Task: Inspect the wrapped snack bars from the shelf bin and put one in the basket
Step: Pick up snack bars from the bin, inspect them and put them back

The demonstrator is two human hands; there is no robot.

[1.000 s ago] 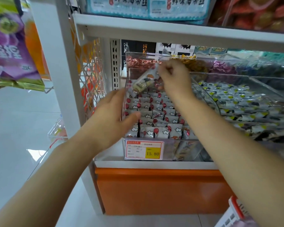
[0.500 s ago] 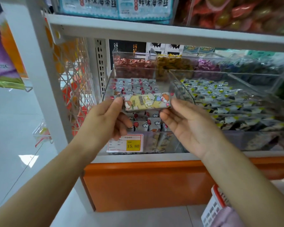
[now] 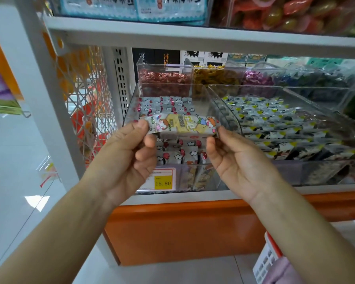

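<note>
In the middle of the frame a long snack bar (image 3: 182, 125) in a pale yellow and white plastic wrapper printed with cartoon children is held level, crosswise, between two grips. The left hand (image 3: 127, 158) pinches its left end between thumb and curled forefinger. The right hand (image 3: 240, 162) pinches its right end with the fingertips, palm turned up. The bar's whole printed face lies bare between the two grips.

It hangs just above and in front of the clear plastic bin (image 3: 129, 107) on the white shelf (image 3: 193, 196). That bin is packed with small white wrapped bars (image 3: 172, 106) marked with red and clouds. A yellow and white price tag (image 3: 162, 181) sits on the bin's front wall. At the lower right edge of the frame a corner of a red and white plastic basket (image 3: 267, 257) shows, well below the bar.
</note>
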